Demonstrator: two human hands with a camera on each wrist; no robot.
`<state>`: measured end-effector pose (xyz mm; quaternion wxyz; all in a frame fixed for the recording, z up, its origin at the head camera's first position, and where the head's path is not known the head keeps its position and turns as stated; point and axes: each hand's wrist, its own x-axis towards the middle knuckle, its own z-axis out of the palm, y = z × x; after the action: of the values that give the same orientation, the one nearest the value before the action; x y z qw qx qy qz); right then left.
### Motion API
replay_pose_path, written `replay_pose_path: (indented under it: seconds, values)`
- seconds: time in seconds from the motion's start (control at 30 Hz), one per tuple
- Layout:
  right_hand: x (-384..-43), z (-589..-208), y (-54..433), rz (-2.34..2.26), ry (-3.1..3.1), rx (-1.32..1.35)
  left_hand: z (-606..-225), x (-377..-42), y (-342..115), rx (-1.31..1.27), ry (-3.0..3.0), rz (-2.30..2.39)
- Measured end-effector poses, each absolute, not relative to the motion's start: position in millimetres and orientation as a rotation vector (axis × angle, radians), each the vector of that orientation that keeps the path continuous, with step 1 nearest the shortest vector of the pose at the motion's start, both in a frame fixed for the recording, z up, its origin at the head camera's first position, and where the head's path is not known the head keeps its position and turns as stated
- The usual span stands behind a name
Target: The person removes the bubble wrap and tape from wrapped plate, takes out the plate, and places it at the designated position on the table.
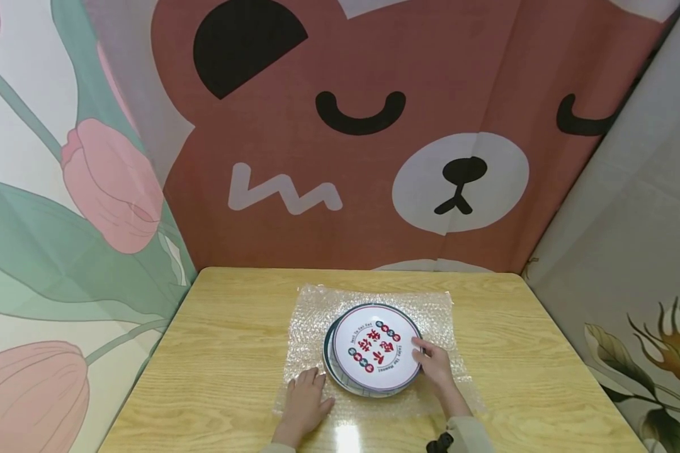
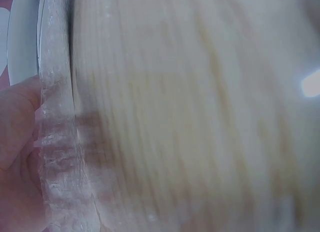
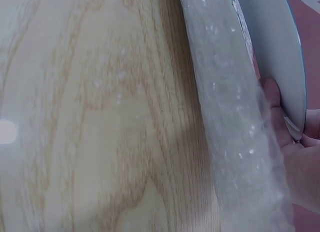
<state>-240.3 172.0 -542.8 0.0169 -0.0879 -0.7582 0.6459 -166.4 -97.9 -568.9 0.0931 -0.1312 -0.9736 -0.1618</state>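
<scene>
A round white plate (image 1: 377, 347) printed with red characters and small coloured circles lies over a dark-rimmed plate (image 1: 328, 355), shifted so that the lower one shows along the left and bottom. Both are on a sheet of bubble wrap (image 1: 317, 303). My right hand (image 1: 435, 366) pinches the upper plate at its right rim; in the right wrist view fingers lie on both sides of the plate's edge (image 3: 277, 52). My left hand (image 1: 305, 399) rests with relaxed fingers on the bubble wrap, just left of the plates and holding nothing.
The bubble wrap lies on a wooden table (image 1: 221, 352), whose far edge meets a hanging cloth (image 1: 362, 239) with a bear's face. Patterned cloths stand along the left and right sides. A small black object (image 1: 439, 443) is at my right sleeve.
</scene>
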Motion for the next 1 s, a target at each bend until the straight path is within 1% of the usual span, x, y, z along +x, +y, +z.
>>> replay_pose_path:
  seconds: [1.0]
  values:
    - [-237.3, -543.0, 195.2, 2.033, -2.292, -0.397, -568.0, -165.6, -98.1, -0.382, -2.915, -0.488]
